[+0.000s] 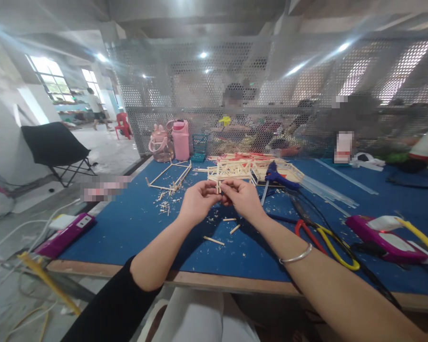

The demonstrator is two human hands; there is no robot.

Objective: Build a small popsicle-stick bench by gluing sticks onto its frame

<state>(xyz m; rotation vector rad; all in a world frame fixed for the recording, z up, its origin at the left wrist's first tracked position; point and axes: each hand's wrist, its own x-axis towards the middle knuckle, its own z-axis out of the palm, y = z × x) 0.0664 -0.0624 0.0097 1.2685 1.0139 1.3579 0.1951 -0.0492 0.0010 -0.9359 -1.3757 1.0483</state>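
Left hand [199, 202] & right hand [243, 197] each pinch a thin pale wooden stick [218, 185] at fingertips, just above the blue-covered bench [128, 223], near the pale stick-built lattice frame [235, 169]. Risk imo: too much bend snaps it, or it slips down among the loose offcuts [214, 241].

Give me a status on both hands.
Left hand and right hand pinching small wooden stick. Held above blue table. Glue gun beyond right hand, not touching.
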